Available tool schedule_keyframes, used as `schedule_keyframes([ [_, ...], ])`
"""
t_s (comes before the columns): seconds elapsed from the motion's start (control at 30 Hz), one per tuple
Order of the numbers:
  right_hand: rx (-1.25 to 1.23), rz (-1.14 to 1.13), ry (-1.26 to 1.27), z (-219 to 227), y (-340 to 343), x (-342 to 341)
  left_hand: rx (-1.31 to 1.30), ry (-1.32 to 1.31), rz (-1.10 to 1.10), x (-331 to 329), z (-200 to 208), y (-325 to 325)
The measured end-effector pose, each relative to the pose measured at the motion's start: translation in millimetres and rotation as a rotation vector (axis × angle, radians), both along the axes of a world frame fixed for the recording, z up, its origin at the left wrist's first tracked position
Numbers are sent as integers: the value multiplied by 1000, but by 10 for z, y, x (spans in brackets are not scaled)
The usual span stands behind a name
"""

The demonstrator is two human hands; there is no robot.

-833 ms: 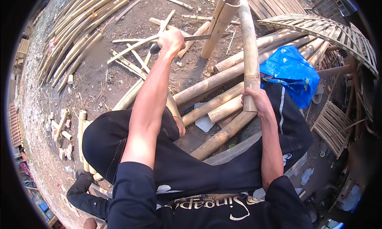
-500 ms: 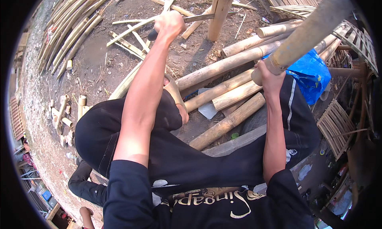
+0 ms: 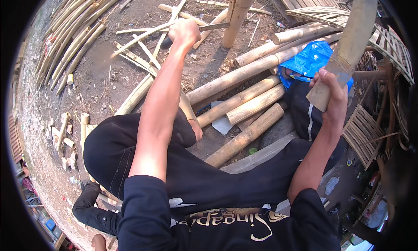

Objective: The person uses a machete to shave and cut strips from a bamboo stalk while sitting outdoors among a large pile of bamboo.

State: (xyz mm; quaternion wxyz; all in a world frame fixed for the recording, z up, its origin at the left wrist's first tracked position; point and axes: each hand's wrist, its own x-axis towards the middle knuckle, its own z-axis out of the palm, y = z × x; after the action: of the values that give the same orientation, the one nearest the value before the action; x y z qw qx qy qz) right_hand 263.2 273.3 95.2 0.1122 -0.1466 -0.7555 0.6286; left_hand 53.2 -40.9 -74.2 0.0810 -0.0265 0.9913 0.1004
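My left hand [image 3: 184, 33] is closed around the dark handle of a long knife [image 3: 214, 27]. Its blade runs to the right into an upright bamboo pole [image 3: 237, 18], and the tip shows on the far side. A split line marks the pole above the blade. The pole's lower end rests on the soil; its top is out of view. On the right, my right hand [image 3: 334, 92] grips the lower end of a thick bamboo club [image 3: 350, 42], raised and leaning slightly right, apart from the pole.
Cut bamboo poles [image 3: 244, 100] lie between my legs and to the right, beside a blue plastic bag [image 3: 311, 59]. Split strips [image 3: 146, 42] are scattered at left, near a large bundle of bamboo lengths [image 3: 72, 28]. Another person's dark-clothed limb [image 3: 93, 207] shows at lower left.
The bamboo club in my right hand has swung to the right and stands steeper than before. My left hand still holds the knife in the pole. The whole view has shifted slightly.
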Motion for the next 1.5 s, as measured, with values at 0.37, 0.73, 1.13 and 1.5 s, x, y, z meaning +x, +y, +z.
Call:
schedule_keyframes([
  [0.37, -157, 201, -917, -2112, -379, -107, -80, -75, -57, -28, -109, -130],
  [0.73, 49, -92, -293, -281, -255, 144, -51, -59, -85, -144, 63, 167],
  [1.13, 216, 219, -740, -1624, -574, -235, 387, -55, -90, -110, 255, -255],
  [1.5, 560, 218, -599, -1337, -180, -779, 452, 246, 215, -4, -161, -243],
])
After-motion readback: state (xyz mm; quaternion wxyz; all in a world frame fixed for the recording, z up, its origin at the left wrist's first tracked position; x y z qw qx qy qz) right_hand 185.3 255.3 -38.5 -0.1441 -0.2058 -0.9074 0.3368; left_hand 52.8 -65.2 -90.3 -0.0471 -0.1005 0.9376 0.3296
